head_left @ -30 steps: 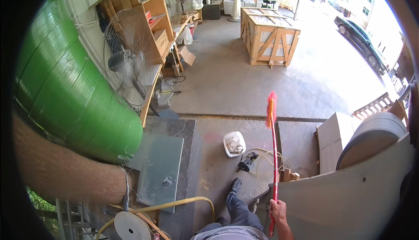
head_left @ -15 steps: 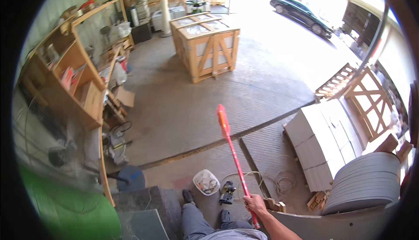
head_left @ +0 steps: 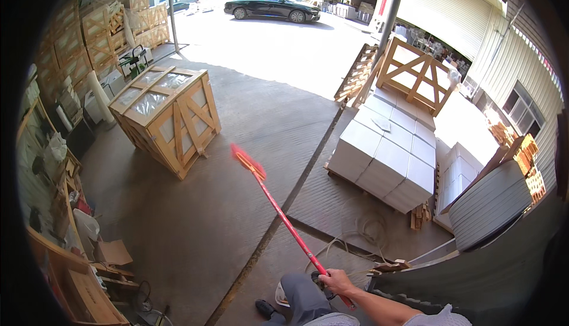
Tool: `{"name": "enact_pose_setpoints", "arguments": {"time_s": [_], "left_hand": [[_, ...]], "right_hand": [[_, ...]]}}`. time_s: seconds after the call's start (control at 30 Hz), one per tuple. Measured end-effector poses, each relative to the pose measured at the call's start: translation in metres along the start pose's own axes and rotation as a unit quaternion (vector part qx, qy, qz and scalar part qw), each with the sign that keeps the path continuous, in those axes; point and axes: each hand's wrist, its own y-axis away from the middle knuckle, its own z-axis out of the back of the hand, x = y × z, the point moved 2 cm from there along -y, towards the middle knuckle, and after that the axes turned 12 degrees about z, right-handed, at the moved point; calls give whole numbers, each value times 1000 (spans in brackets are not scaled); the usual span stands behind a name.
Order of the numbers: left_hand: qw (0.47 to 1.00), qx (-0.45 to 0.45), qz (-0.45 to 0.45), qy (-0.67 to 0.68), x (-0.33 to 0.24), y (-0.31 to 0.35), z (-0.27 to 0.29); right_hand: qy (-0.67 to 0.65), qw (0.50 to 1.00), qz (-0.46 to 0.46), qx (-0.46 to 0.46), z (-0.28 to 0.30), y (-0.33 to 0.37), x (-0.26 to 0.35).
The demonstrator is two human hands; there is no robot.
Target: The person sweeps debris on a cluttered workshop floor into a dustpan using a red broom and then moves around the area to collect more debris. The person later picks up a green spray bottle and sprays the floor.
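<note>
right hand [head_left: 336, 280] fist closed on thin red broom [head_left: 278, 210] handle | bristles raised above ribbed concrete floor [head_left: 195, 219]

Red long-handled broom [head_left: 278, 210], held out over the concrete floor.

Its thin red shaft slants from lower right up to the left, the bright red head blurred at the far end, the near end gripped in the right hand [head_left: 336, 281].

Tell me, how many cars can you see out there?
1. A dark car is parked in the sunny street at the top, beyond the wooden crate. Others may be hidden behind the buildings and stacked crates.
</note>
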Motion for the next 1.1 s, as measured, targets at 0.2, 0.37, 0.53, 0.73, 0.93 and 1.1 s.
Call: {"name": "enact_pose_setpoints", "arguments": {"time_s": [0.2,0.37,0.53,0.73,0.93,1.1], "left_hand": [[997,32,-61,-26,-92,-91,11],[996,41,-67,-45,-158,-141,0],[997,15,-20,-70,-205,-184,-10],[989,-50,116,-80,-228,-219,36],[964,-51,257,-52,-211,-250,84],[968,-116,167,-149,-464,-343,40]], "right_hand": [[1,994,9,-112,14,-44,18],[-11,978,19,-207,29,-107,29],[-45,961,2,-274,43,-223,8],[-134,942,-27,-307,105,-365,-1],[-222,902,-101,-355,176,-460,7],[-239,858,-129,-436,212,-531,-35]]}}
